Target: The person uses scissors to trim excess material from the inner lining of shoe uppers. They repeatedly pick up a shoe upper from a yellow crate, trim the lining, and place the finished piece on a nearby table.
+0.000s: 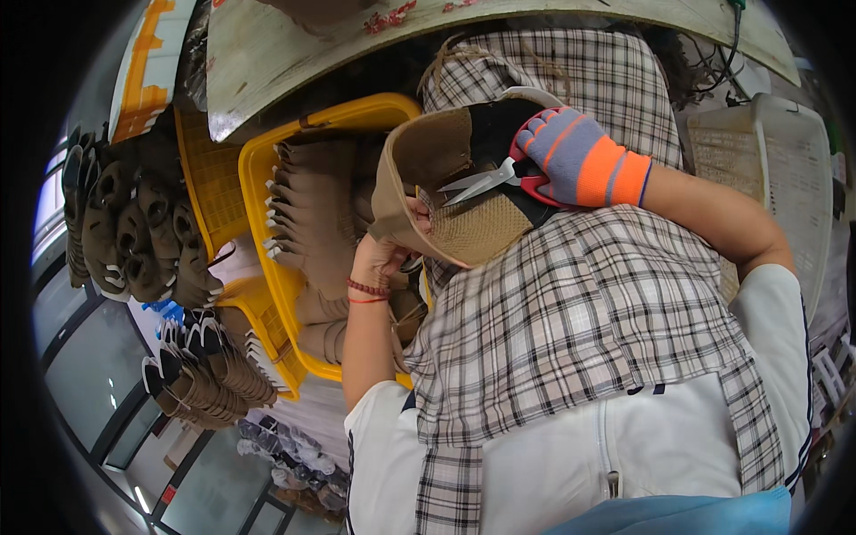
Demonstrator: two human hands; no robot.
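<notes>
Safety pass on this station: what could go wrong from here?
The bare left hand might get nicked: the scissors in the gloved right hand look slightly open, with their tips pointing its way. The blades could also scratch or snip the brown piece in the wrong spot, since they sit within its curved walls.

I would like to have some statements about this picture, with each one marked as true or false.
1. The left hand holds a brown piece. True.
2. The scissors are in the left hand. False: the right hand holds them.
3. A glove with orange and grey covers the right hand. True.
4. The yellow basket beside the person's left arm holds only white balls. False: stacked brown parts lie in it.
5. The apron has a checked pattern. True.
</notes>
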